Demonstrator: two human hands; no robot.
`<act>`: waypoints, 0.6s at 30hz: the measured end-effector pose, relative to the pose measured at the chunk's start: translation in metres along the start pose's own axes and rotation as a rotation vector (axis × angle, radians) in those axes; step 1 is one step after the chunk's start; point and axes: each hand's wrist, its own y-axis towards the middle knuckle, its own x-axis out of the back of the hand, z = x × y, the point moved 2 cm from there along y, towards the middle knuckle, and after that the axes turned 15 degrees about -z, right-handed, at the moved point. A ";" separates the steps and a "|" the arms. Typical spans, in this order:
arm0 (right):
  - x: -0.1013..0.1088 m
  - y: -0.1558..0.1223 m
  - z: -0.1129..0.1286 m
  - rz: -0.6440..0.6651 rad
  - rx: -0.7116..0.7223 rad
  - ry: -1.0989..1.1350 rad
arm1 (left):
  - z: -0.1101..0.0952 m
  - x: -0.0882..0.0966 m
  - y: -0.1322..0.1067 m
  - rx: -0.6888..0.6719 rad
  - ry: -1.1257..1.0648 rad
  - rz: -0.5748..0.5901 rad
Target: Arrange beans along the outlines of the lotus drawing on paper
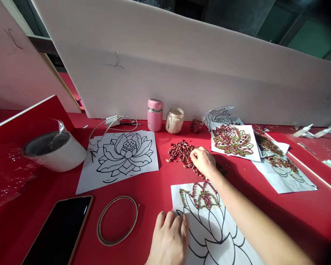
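Observation:
My right hand (202,160) reaches over a loose pile of dark red beans (180,151), its fingers pinched together at the pile's right side. Whatever sits between those fingertips is hidden. Below it lies a lotus outline drawing (220,232) on white paper, with red and green beans (205,197) along the lines of its upper petals. My left hand (169,235) rests at the drawing's left edge, fingers curled under, and its fingertips are out of sight.
A printed lotus sheet (127,154), a phone (57,230), a tape roll (118,221) and a white container (57,151) are at left. A pink flask (155,115) and a jar (174,120) stand behind. Bean-covered lotus pictures (234,141) lie at right.

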 end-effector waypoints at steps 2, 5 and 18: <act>-0.001 0.001 0.000 0.007 0.008 0.002 | -0.001 0.001 0.000 0.007 0.004 0.019; 0.002 0.002 -0.001 0.008 0.007 0.021 | -0.003 0.003 0.003 0.011 0.027 0.086; 0.065 -0.105 0.026 -0.005 0.085 0.559 | -0.005 0.008 0.008 0.040 -0.022 0.194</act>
